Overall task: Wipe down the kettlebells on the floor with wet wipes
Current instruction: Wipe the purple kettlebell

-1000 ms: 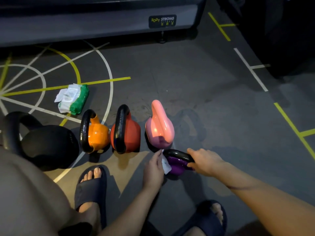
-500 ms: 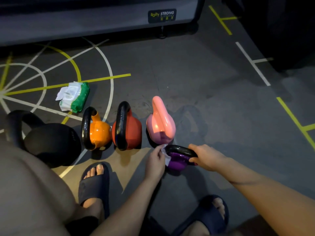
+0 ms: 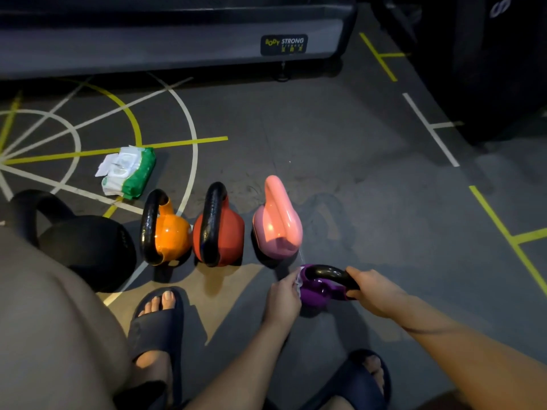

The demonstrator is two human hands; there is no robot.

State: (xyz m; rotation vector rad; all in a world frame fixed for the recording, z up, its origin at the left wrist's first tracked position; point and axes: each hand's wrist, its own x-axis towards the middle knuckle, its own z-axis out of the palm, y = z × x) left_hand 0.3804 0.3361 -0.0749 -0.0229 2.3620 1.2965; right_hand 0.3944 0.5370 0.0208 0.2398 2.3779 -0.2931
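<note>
At the right end of the row on the dark gym floor [image 3: 340, 149]: the right hand [image 3: 374, 294] has its fingers wrapped round the glossy black handle of the small purple kettlebell [image 3: 318, 295], which is tipped over toward the left hand [image 3: 282, 297]. That hand pinches a crumpled white wet wipe [image 3: 297, 282] between thumb and fingertips and holds it on the purple body, just below the handle's left root. Whether the kettlebell's base touches the floor cannot be told; a shadow lies under it.

Just beyond, upright and side by side: a pale pink kettlebell [image 3: 278, 223] with matching handle, nearest the purple one. To its left, a red kettlebell [image 3: 222, 232] with black handle, then an orange kettlebell [image 3: 171, 236] with black handle, then a large matte black kettlebell [image 3: 85, 247], partly hidden by the person's bare leg.

Behind the orange one, a green-and-white soft pack of wet wipes [image 3: 130, 171] lies on painted white and yellow lines. Dark slide sandals [image 3: 157, 324] on both feet, at the near edge. Far back, a grey equipment base [image 3: 177, 45] bears a "BODY STRONG" label.
</note>
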